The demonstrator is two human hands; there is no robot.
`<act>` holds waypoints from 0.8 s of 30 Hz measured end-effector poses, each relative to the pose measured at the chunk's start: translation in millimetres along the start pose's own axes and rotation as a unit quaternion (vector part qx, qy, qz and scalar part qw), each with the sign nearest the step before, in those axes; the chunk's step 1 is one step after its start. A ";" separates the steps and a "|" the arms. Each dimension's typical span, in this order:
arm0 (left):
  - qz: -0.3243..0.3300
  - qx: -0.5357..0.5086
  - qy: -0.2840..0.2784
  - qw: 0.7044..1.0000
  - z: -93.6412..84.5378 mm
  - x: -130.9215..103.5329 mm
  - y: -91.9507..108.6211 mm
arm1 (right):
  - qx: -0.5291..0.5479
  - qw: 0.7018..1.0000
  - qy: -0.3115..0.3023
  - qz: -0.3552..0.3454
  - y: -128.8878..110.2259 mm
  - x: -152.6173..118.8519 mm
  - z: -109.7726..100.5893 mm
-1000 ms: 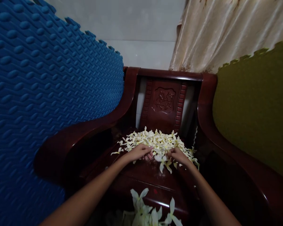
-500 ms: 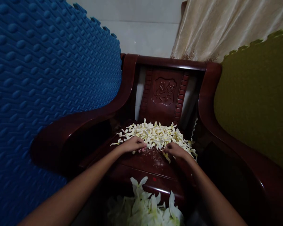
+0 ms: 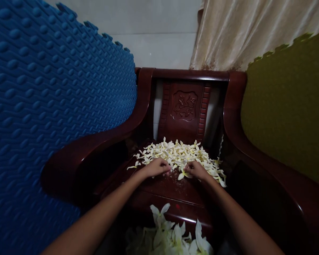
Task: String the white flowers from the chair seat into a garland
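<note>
A pile of white and pale yellow flowers [image 3: 179,153] lies on the dark red wooden seat [image 3: 172,198]. At the pile's front left edge is my left hand [image 3: 158,167], its fingers pinched together; what they hold, if anything, is too small to name. My right hand [image 3: 196,170] is at the front right of the pile, closed on a white flower [image 3: 184,173] whose petals show left of the fingertips. The two hands are a short way apart. Nearer to me, a cluster of larger white flowers [image 3: 172,235] fills the bottom middle of the view.
Curved wooden armrests [image 3: 95,145] flank the seat, and a carved backrest [image 3: 185,105] stands behind it. A blue textured foam mat [image 3: 55,78] rises on the left and an olive green mat [image 3: 284,106] on the right. A beige curtain [image 3: 228,32] hangs behind.
The view has shifted slightly. My hands are a little closer together, and the flower at my right hand now shows spread petals to the left, where a yellowish one hung below the fingers.
</note>
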State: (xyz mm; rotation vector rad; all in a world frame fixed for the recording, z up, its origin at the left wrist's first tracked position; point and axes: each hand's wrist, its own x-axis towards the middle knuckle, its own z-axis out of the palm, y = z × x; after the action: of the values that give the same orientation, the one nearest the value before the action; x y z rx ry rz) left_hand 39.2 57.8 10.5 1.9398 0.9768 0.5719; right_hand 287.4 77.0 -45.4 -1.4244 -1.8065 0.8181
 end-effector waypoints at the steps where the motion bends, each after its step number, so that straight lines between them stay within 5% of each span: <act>1: 0.005 0.011 0.015 1.000 0.0 0.4 2.7 | 0.017 1.000 -0.010 -0.010 -4.2 0.4 0.0; 7: 0.031 0.071 0.156 0.985 -3.4 1.0 21.3 | 0.128 0.989 -0.034 -0.060 -43.4 -7.5 0.7; 14: 0.071 -0.011 0.099 0.992 1.3 -1.6 31.4 | 0.202 0.974 -0.043 -0.096 -79.7 -23.5 4.8; 24: 0.068 -0.028 0.194 0.978 7.4 0.8 47.0 | 0.274 0.957 0.052 -0.083 -95.9 -31.4 7.4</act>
State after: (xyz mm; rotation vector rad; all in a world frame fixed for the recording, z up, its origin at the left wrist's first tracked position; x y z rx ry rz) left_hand 64.2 39.8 46.8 1.8919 1.0553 1.0747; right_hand 234.1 26.5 24.3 -0.9240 -1.4416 1.0334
